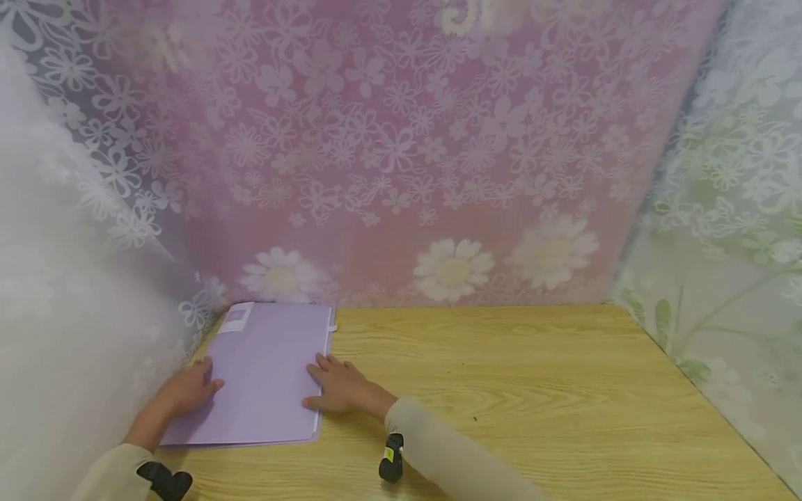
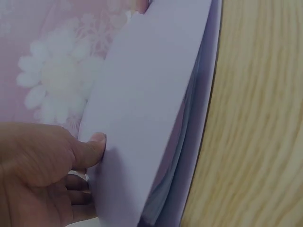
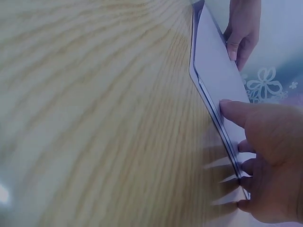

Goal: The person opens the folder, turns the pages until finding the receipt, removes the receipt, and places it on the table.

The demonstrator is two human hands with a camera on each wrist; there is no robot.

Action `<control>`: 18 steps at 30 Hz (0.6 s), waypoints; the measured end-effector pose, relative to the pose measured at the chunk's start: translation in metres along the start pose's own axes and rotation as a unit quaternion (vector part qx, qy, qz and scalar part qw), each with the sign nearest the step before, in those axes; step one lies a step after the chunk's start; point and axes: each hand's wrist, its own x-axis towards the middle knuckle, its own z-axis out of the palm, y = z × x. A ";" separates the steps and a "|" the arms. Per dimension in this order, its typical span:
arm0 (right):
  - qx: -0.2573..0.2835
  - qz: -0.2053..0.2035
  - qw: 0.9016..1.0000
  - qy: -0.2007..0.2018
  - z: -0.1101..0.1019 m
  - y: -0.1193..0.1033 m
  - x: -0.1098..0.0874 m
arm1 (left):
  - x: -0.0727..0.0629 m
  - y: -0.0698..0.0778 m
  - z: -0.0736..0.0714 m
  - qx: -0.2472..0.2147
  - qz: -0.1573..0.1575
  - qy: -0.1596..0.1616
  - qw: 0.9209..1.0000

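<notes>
A lilac document folder (image 1: 269, 376) lies flat on the wooden table, with a white label (image 1: 236, 316) at its far left corner. At its left edge is my left hand (image 1: 189, 391); the left wrist view shows that thumb on the cover (image 2: 137, 80) and the fingers curled at the side. My right hand (image 1: 340, 387) rests over the opposite edge, fingers spread, thumb on the cover. Along the near edge the cover stands slightly apart from the back, and grey-blue sheets (image 2: 182, 127) show between them.
The light wood table (image 1: 501, 390) extends to the right of the folder. A pink floral curtain (image 1: 407, 174) hangs along the back, with pale floral sheets at the left (image 1: 94, 278) and right (image 1: 739, 278). A small tab (image 1: 333, 328) sticks out from the folder's right edge.
</notes>
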 end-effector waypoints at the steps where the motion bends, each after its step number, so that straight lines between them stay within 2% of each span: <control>1: -0.003 0.003 1.000 -0.003 -0.001 0.002 -0.002 | 0.000 0.002 0.000 -0.005 0.005 0.004 1.000; 6: -0.012 0.006 1.000 -0.013 -0.009 0.022 -0.017 | 0.000 0.014 0.002 -0.061 0.014 0.016 0.998; 10: -0.019 -0.001 1.000 -0.018 -0.009 0.044 -0.029 | 0.002 0.022 0.007 -0.124 0.024 0.013 0.992; 12: -0.013 -0.006 1.000 -0.017 -0.010 0.055 -0.037 | 0.003 0.029 0.011 -0.155 0.016 0.007 0.988; 14: -0.009 -0.011 1.000 -0.013 -0.010 0.065 -0.047 | 0.004 0.039 0.017 -0.179 0.001 0.006 0.984; 18: 0.007 -0.017 1.000 -0.003 -0.012 0.087 -0.069 | 0.008 0.064 0.028 -0.190 -0.007 0.009 0.982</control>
